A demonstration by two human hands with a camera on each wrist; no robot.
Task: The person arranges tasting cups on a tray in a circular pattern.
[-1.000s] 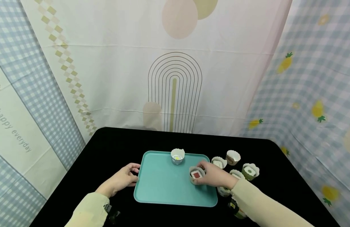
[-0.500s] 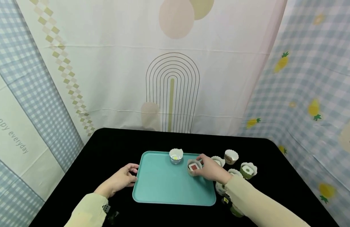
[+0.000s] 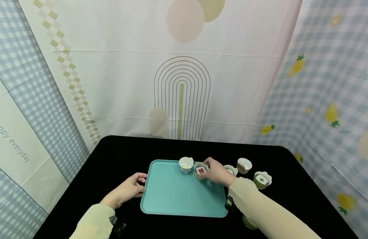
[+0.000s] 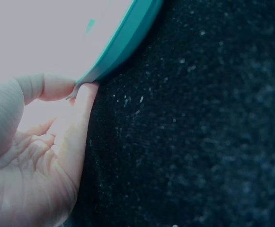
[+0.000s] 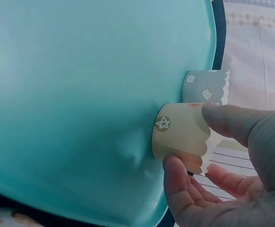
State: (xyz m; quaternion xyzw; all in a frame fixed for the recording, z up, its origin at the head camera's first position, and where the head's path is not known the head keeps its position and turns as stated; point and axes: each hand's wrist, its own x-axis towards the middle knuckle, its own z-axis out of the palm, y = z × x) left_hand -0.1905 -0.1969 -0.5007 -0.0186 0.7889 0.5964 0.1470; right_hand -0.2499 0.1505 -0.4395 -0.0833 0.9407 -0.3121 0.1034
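Observation:
My right hand (image 3: 217, 172) grips a beige paper baking cup (image 5: 177, 130) with a star mark and a scalloped rim, thumb on one side and fingers on the other. Inside it lies a white piece with a reddish-brown square. The cup is at the back of the turquoise tray (image 3: 178, 196), beside a grey-blue baking cup (image 3: 185, 165) with a bit of yellow inside. At the tray's left edge, my left hand (image 3: 128, 189) pinches the rim between thumb and finger, as the left wrist view shows.
Right of the tray stand several more baking cups, among them a brown one (image 3: 244, 165), a green one (image 3: 262, 180) and a pale one (image 3: 231, 170). Another green cup (image 3: 249, 223) is partly behind my right sleeve. A patterned curtain (image 3: 127, 83) hangs behind the black table (image 3: 124, 156).
My right hand has carried the beige baking cup back and slightly left across the tray, to beside the grey-blue cup. The left hand stays at the tray's edge.

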